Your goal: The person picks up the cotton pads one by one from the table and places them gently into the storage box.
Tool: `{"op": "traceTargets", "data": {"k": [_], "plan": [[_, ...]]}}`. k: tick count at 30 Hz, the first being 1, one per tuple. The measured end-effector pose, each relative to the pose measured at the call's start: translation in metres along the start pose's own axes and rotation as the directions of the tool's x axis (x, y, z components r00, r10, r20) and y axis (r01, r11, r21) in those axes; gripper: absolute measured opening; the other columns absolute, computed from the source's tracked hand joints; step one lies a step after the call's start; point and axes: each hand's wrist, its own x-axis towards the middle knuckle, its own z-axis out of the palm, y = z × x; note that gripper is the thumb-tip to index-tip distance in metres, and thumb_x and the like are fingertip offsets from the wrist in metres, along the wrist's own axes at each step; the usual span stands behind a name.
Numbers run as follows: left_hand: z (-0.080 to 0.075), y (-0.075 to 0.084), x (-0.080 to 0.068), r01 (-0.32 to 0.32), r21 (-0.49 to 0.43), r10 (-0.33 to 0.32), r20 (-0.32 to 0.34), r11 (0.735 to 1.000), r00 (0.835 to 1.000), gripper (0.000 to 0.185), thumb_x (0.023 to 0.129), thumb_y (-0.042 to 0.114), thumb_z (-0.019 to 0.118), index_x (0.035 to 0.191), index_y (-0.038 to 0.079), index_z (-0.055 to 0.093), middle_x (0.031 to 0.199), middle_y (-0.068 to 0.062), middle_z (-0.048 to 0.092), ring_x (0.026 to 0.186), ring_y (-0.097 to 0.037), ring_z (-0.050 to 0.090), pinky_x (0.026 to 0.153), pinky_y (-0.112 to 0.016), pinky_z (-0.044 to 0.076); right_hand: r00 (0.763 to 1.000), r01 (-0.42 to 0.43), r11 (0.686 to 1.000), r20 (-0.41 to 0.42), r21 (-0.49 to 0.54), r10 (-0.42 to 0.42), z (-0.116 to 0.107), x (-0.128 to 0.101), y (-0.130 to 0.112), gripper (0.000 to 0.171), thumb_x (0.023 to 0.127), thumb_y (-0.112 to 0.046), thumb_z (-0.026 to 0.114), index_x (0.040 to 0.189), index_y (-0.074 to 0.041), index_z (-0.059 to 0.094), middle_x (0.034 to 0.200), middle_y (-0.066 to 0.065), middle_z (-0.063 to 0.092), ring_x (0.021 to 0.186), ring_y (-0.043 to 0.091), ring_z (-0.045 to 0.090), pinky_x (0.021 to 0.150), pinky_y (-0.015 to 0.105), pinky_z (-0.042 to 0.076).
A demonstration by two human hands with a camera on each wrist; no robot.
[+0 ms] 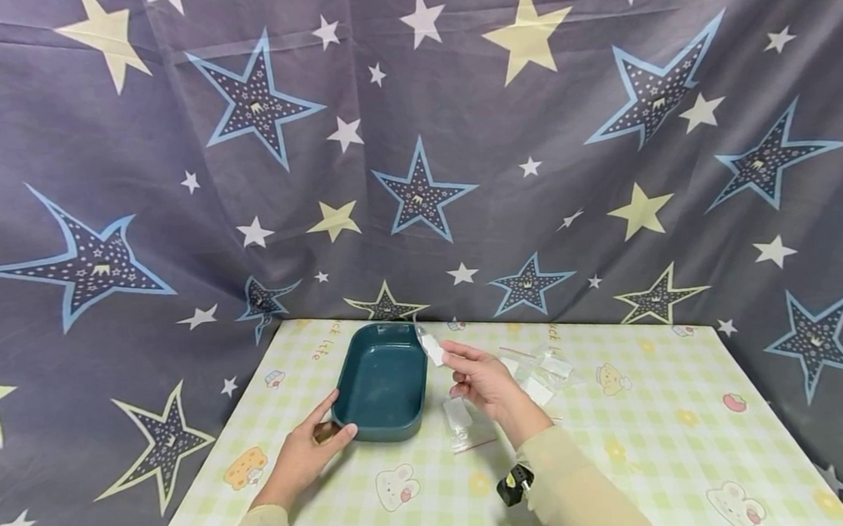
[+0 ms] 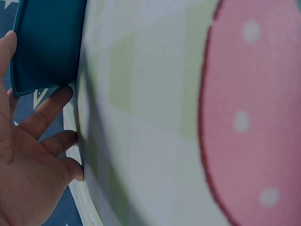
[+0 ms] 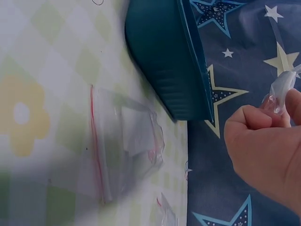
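A deep teal rectangular dish (image 1: 381,383) with a raised rim sits on the table, nothing inside it. My left hand (image 1: 310,448) holds its near left corner, thumb at the near side and fingers along the left side. The left wrist view shows the left hand (image 2: 35,146) with one fingertip against the dish's (image 2: 49,44) lower edge. By the dish's right rim, my right hand (image 1: 484,379) pinches a small clear plastic bag (image 1: 431,347) with something white in it. In the right wrist view the bag (image 3: 282,89) sticks out from the right hand (image 3: 263,136), its contents unclear.
A clear zip bag (image 1: 468,424) with a red seal line and a white piece inside lies right of the dish. More such bags (image 1: 540,378) lie partly behind the right hand. A checked cloth (image 1: 634,453) covers the table; a starry curtain (image 1: 421,255) hangs behind.
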Motion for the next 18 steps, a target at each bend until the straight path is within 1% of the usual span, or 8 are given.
{"op": "traceTargets", "data": {"k": [3, 5, 9, 13, 15, 18], "plan": [[0.0, 0.001, 0.0, 0.003, -0.002, -0.003, 0.0, 1.0, 1.0, 0.09, 0.09, 0.072, 0.073, 0.167, 0.043, 0.034, 0.15, -0.02, 0.064, 0.143, -0.035, 0.061, 0.121, -0.062, 0.044, 1.0, 0.009, 0.999, -0.013, -0.034, -0.009, 0.004, 0.004, 0.003, 0.049, 0.103, -0.009, 0.07, 0.15, 0.001, 0.059, 0.083, -0.009, 0.058, 0.063, 0.007, 0.037, 0.057, 0.02, 0.039], [0.0, 0.001, 0.0, 0.0, 0.0, 0.0, 0.0, 1.0, 1.0, 0.09, 0.091, 0.071, 0.073, 0.167, 0.043, 0.034, 0.15, -0.021, 0.064, 0.142, -0.036, 0.061, 0.12, -0.062, 0.044, 0.999, 0.026, 0.997, -0.023, -0.072, -0.028, 0.007, 0.005, 0.005, 0.049, 0.102, -0.009, 0.072, 0.148, 0.002, 0.061, 0.081, -0.009, 0.059, 0.063, 0.007, 0.037, 0.055, 0.02, 0.038], [0.0, 0.002, 0.0, -0.007, 0.004, 0.007, 0.002, 1.0, 1.0, 0.089, 0.092, 0.069, 0.073, 0.167, 0.042, 0.034, 0.149, -0.021, 0.064, 0.142, -0.036, 0.062, 0.12, -0.062, 0.045, 0.998, 0.05, 0.985, -0.039, -0.163, -0.057, 0.011, 0.006, 0.01, 0.046, 0.1, -0.012, 0.076, 0.143, 0.0, 0.066, 0.084, -0.01, 0.063, 0.065, 0.008, 0.041, 0.055, 0.02, 0.038], [0.0, 0.001, 0.0, -0.009, 0.002, 0.009, 0.004, 1.0, 1.0, 0.09, 0.091, 0.07, 0.073, 0.167, 0.042, 0.034, 0.149, -0.021, 0.065, 0.142, -0.036, 0.062, 0.12, -0.062, 0.045, 0.994, 0.081, 0.96, -0.052, -0.269, -0.098, 0.016, 0.006, 0.016, 0.042, 0.098, -0.015, 0.078, 0.138, -0.002, 0.071, 0.094, -0.009, 0.068, 0.071, 0.01, 0.045, 0.056, 0.02, 0.037], [0.0, 0.001, 0.0, -0.009, 0.001, 0.009, 0.001, 1.0, 1.0, 0.09, 0.091, 0.07, 0.074, 0.167, 0.042, 0.035, 0.147, -0.02, 0.066, 0.141, -0.036, 0.062, 0.12, -0.062, 0.044, 0.99, 0.105, 0.942, -0.054, -0.32, -0.129, 0.02, 0.005, 0.019, 0.04, 0.098, -0.016, 0.078, 0.136, -0.004, 0.073, 0.102, -0.005, 0.072, 0.076, 0.008, 0.05, 0.058, 0.02, 0.038], [0.001, 0.001, -0.001, -0.009, -0.001, 0.009, -0.002, 1.0, 1.0, 0.089, 0.091, 0.068, 0.074, 0.167, 0.042, 0.035, 0.145, -0.018, 0.069, 0.14, -0.034, 0.063, 0.12, -0.063, 0.044, 0.981, 0.153, 0.908, -0.048, -0.389, -0.186, 0.028, 0.004, 0.025, 0.038, 0.097, -0.014, 0.078, 0.134, -0.003, 0.074, 0.116, 0.005, 0.075, 0.089, 0.006, 0.058, 0.068, 0.017, 0.047]]}}
